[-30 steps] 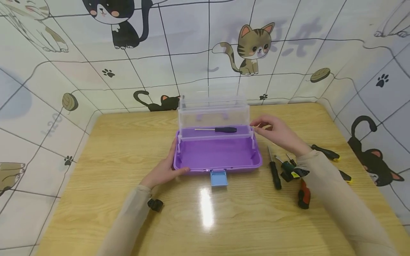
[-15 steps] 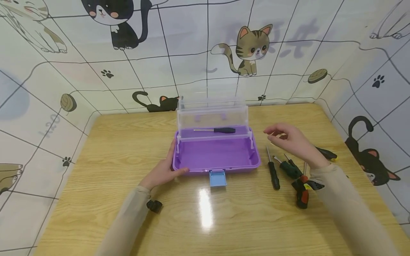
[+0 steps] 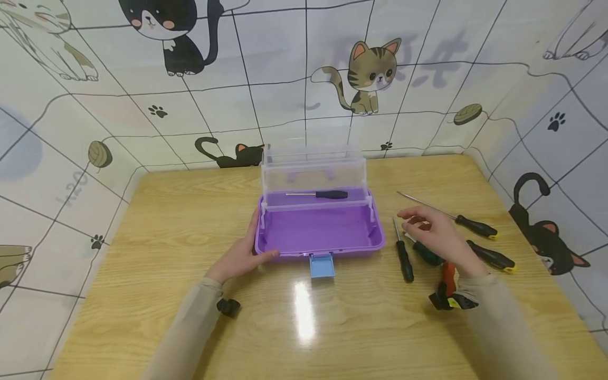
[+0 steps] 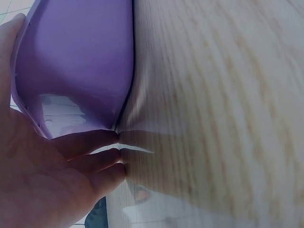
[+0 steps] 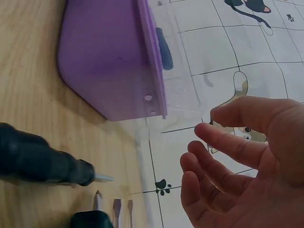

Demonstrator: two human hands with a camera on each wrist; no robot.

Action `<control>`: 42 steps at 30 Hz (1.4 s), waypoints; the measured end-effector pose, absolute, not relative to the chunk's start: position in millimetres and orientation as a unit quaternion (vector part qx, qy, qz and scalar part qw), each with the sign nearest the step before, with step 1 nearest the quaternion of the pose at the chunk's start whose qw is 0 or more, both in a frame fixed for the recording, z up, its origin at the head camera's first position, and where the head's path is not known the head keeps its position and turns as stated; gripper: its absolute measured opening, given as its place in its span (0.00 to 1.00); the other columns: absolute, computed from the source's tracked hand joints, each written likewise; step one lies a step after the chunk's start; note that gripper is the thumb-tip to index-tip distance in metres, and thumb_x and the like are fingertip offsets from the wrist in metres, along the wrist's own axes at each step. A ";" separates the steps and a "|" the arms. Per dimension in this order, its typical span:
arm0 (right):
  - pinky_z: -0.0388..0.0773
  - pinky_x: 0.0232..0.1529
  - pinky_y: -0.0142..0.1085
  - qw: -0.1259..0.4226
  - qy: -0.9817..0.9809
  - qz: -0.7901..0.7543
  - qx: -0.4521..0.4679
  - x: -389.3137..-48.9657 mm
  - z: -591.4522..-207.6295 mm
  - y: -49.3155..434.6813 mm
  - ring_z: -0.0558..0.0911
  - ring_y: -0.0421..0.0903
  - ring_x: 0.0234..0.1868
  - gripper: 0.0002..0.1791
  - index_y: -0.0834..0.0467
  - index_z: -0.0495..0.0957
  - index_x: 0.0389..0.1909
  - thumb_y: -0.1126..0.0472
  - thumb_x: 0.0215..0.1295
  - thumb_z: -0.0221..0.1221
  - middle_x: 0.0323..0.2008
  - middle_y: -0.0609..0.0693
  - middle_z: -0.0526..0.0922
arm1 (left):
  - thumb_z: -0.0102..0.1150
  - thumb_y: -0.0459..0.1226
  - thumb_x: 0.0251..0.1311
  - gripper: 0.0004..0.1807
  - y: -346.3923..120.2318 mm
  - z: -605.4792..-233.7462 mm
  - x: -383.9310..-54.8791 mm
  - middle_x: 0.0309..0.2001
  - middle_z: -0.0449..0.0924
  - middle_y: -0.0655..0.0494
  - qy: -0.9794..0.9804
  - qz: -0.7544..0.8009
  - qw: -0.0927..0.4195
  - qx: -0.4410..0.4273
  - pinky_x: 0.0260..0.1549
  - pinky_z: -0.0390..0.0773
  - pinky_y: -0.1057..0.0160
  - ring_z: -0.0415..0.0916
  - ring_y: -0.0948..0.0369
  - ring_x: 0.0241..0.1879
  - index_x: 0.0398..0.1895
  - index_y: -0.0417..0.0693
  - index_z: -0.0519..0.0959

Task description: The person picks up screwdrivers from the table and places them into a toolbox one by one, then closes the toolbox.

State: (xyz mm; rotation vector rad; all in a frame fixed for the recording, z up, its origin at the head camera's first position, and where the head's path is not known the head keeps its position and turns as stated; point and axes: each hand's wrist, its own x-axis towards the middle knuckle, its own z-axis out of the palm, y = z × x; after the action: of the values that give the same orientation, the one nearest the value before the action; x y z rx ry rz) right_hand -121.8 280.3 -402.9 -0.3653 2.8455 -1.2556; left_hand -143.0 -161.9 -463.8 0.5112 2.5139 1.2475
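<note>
A purple toolbox (image 3: 318,229) stands with its clear lid (image 3: 313,177) raised and its blue latch (image 3: 322,266) hanging at the front. In the clear tray at the back lies a black-handled screwdriver (image 3: 331,195). My left hand (image 3: 239,257) rests against the box's left end, thumb by the front rim, and its fingers (image 4: 97,164) lie fairly straight along the side in the left wrist view. Over the tools right of the box hovers my right hand (image 3: 442,235), fingers loosely bent. Nothing is in it in the right wrist view. A green-handled screwdriver (image 3: 427,255) lies partly hidden beneath it.
Beside the box lies another black-handled screwdriver (image 3: 405,261). A red-and-black handle (image 3: 448,279) is partly covered by the right wrist. Two black-and-yellow handles (image 3: 477,228) lie farther right. Cat-patterned walls (image 3: 285,95) enclose the wooden table (image 3: 199,195) at the back and sides.
My right hand has moved away from the box's right end, rightward and then down toward the tools. The left hand stays at the box, and the screwdriver in the tray has not moved.
</note>
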 end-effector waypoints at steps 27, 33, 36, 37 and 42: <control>0.79 0.43 0.47 -0.013 0.911 -0.404 -0.078 -73.3 -448.3 270.7 0.77 0.57 0.45 0.22 0.72 0.71 0.57 0.71 0.63 0.60 0.47 0.65 0.77 | 0.66 0.52 0.57 0.61 -162.2 -467.1 -144.8 0.68 0.57 0.31 0.864 0.446 0.141 0.187 0.58 0.67 0.44 0.72 0.40 0.56 0.74 0.72 0.23; 0.77 0.47 0.52 -0.009 0.919 -0.389 -0.063 -66.2 -449.2 268.4 0.76 0.62 0.48 0.23 0.72 0.70 0.58 0.69 0.64 0.61 0.50 0.67 0.75 | 0.65 0.52 0.58 0.61 -161.9 -467.4 -144.2 0.66 0.61 0.30 0.868 0.438 0.141 0.184 0.58 0.68 0.44 0.72 0.41 0.56 0.74 0.72 0.23; 0.76 0.48 0.54 -0.004 0.926 -0.375 -0.046 -62.5 -450.1 265.3 0.76 0.63 0.49 0.24 0.73 0.69 0.59 0.68 0.63 0.61 0.51 0.68 0.74 | 0.65 0.53 0.58 0.61 -161.6 -467.3 -143.4 0.64 0.63 0.30 0.872 0.433 0.140 0.179 0.57 0.68 0.43 0.73 0.41 0.55 0.74 0.73 0.23; 0.76 0.49 0.54 -0.003 0.928 -0.370 -0.040 -61.6 -450.7 263.8 0.76 0.63 0.49 0.25 0.73 0.69 0.59 0.68 0.63 0.61 0.50 0.68 0.73 | 0.65 0.53 0.57 0.61 -161.4 -467.1 -143.1 0.64 0.64 0.30 0.874 0.431 0.140 0.177 0.57 0.68 0.43 0.73 0.40 0.55 0.74 0.73 0.23; 0.73 0.48 0.57 -0.005 0.943 -0.332 0.003 -58.8 -455.4 256.1 0.75 0.63 0.50 0.30 0.71 0.66 0.63 0.61 0.64 0.62 0.51 0.70 0.73 | 0.65 0.53 0.58 0.61 -160.2 -466.3 -142.0 0.63 0.64 0.28 0.875 0.427 0.136 0.181 0.57 0.68 0.43 0.73 0.40 0.54 0.75 0.71 0.23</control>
State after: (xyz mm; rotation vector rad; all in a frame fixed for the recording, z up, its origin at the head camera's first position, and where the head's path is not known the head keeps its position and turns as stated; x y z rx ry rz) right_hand -58.8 256.1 -455.4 0.0089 2.9724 -1.0454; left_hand -142.0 -160.2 -466.3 0.5252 2.5349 1.2364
